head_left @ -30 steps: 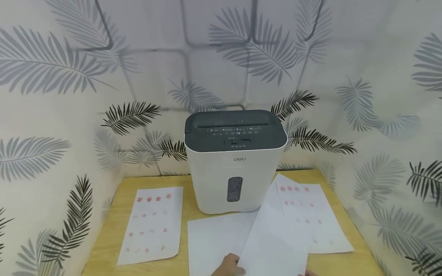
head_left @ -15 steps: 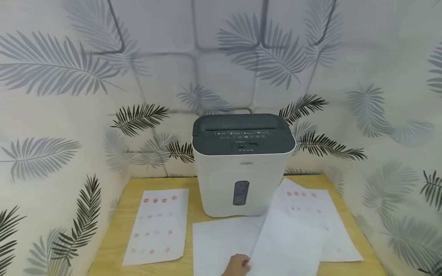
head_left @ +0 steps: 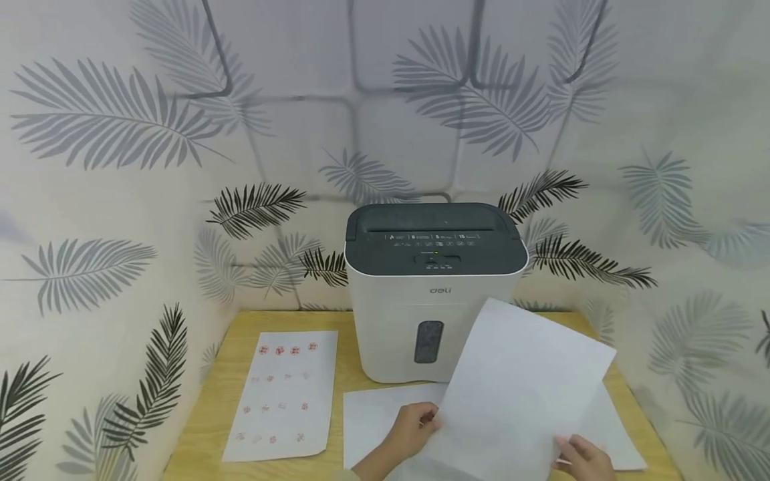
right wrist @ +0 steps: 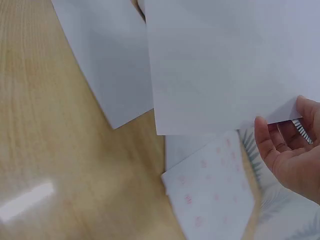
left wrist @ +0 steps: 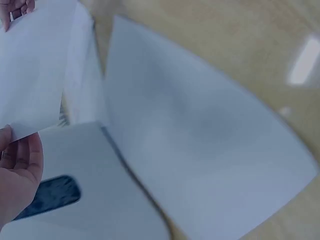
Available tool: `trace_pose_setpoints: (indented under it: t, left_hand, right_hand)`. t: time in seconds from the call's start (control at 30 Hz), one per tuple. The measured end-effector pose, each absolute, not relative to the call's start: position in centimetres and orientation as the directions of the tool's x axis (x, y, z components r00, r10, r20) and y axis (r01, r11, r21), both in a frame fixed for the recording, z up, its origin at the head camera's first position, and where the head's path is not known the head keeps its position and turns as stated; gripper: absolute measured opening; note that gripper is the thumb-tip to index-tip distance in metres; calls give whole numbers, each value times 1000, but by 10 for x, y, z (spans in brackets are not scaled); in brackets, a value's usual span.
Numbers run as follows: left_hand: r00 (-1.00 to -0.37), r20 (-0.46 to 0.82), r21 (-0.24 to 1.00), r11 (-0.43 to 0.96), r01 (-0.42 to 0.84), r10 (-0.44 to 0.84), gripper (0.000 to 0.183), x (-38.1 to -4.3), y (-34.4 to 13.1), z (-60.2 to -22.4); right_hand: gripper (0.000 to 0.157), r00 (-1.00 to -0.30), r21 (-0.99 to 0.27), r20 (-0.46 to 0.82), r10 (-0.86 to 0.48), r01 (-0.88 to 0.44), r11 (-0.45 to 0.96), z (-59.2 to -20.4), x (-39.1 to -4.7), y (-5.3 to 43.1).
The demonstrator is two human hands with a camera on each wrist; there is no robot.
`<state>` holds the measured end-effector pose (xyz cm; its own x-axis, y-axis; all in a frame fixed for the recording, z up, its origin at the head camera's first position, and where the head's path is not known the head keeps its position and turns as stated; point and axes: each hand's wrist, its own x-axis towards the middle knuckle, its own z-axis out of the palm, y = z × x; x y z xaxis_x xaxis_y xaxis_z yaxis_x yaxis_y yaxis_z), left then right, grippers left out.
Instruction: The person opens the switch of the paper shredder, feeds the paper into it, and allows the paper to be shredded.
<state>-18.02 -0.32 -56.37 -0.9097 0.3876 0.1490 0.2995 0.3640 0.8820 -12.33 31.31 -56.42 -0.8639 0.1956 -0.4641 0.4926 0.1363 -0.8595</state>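
Observation:
Between my two hands a blank white sheet of paper (head_left: 517,387) is held up at a slant, in front of the shredder's lower right. My left hand (head_left: 415,427) pinches its left edge between thumb and curled fingers. At the right edge my right hand (head_left: 582,457) grips it, as the right wrist view also shows with the thumb on top of the sheet (right wrist: 225,60). The white paper shredder (head_left: 385,327) with a dark grey top stands at the back of the table. Below the held sheet lies another blank sheet (head_left: 373,417), partly covered.
On the left of the wooden table (head_left: 207,401) lies a sheet with rows of red stamps (head_left: 283,394). Another stamped sheet (right wrist: 215,195) is at the right, mostly hidden in the head view by the held one. Leaf-patterned walls enclose the back and sides.
The held sheet has risen and tilted up, and now covers most of the right stamped sheet. Both hands have come farther into view. The whole head view has shifted slightly.

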Motion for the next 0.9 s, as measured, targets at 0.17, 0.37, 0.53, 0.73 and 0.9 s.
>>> trace_pose_setpoints:
  t: [0.17,0.37,0.53,0.73,0.9]
  left_hand:
    - [-897,245,853,358,379,367,6,-195,-16,-525]
    - [-863,429,801,328,500,268,12,-216,-24,-474]
    - [-829,538,758,343,555,154,14,-233,-30,-423]
    - [-799,593,714,393,580,100,10,-249,-41,-378]
    - [-769,638,693,396,602,53,11,-263,-48,-348]
  right_hand:
    - [35,-946,-931,-132,296,221,291,-517,-143,290]
    - [20,-964,-969,83,252,-19,245,-461,-169,276]
    - [20,-952,-976,188,243,-154,152,-423,-191,263]
    - [17,-917,-968,248,312,-222,116,-383,-217,248]
    - [16,-886,-957,288,364,-270,101,-346,-238,237]
